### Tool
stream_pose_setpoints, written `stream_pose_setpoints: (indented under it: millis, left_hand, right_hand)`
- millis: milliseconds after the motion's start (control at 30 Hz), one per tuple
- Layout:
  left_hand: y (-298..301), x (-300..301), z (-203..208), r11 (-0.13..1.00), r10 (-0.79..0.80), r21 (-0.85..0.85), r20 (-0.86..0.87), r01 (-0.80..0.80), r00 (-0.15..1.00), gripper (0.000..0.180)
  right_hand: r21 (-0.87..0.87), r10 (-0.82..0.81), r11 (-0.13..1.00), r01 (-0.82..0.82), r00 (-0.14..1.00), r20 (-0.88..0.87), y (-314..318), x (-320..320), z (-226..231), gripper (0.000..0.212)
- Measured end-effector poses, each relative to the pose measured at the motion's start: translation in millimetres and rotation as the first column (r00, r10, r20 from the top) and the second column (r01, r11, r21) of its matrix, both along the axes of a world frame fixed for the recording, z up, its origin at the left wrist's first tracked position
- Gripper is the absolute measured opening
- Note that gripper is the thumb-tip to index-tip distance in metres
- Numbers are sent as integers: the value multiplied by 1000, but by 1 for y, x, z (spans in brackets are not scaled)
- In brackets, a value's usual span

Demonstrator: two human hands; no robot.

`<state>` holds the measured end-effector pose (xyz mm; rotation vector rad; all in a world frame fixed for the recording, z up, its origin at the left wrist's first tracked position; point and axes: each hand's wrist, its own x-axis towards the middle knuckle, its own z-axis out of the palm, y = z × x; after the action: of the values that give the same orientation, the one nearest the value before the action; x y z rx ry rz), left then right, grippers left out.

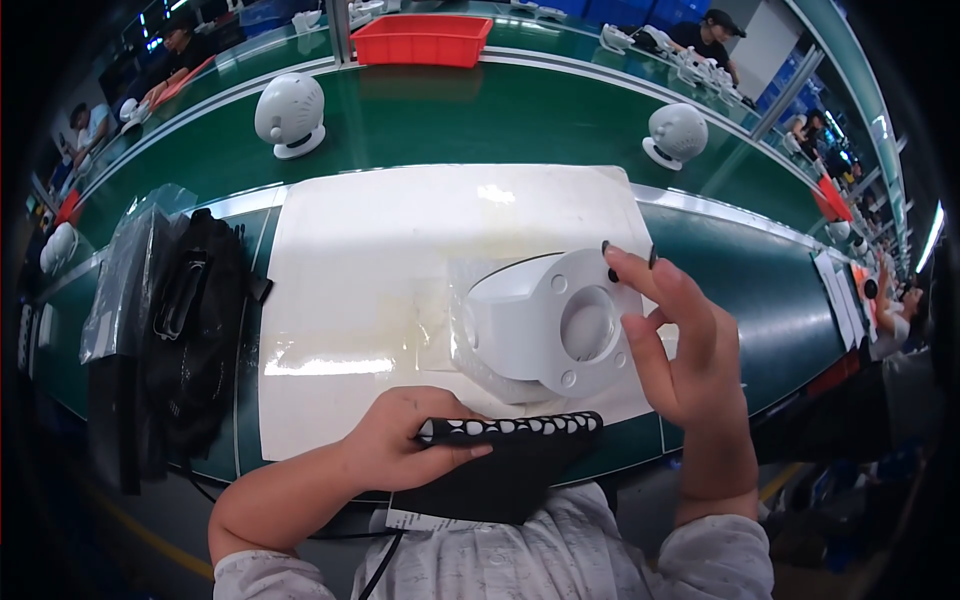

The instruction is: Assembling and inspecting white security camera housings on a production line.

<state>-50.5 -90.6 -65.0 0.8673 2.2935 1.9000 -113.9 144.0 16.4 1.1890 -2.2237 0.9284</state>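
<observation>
My left hand (415, 435) is closed on a black pad sheet (510, 428), thumb on top; a row of round cut-outs along its upper edge shows white. A white rounded device (510, 320) lies on its side, its round base facing me. The base has a large central opening and several round recesses. My right hand (685, 330) is at the base's right edge, thumb and index finger apart. Small black round pads (606, 247) cling to its fingertips. Another black pad (613, 275) is at the base's upper right recess, by the index finger.
A white work mat (350, 280) lies under the device. At the left are a black mesh bag (195, 340) and clear plastic bags (130, 270). Across the green conveyor stand two white devices (290, 115) and a red bin (422, 42). Several co-workers sit farther off.
</observation>
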Motion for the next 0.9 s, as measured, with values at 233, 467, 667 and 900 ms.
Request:
stream_pose_setpoints:
  millis: [233,467,667,900]
  left_hand:
    - [1,-1,6,997,15,-77,5,-15,1000,18]
    - [1,0,5,1000,16,-19,-56,-17,998,19]
    - [1,0,5,1000,20,-14,-77,-21,997,18]
    - [1,0,4,1000,20,-15,-27,-21,999,16]
  right_hand:
    - [-168,-6,986,13,999,41,-13,-18,4,55]
    - [-218,129,976,-9,831,541,-33,-8,9,48]
    - [122,-73,991,61,992,98,-30,-2,19,36]
    - [367,-74,927,75,997,-17,-24,5,29,30]
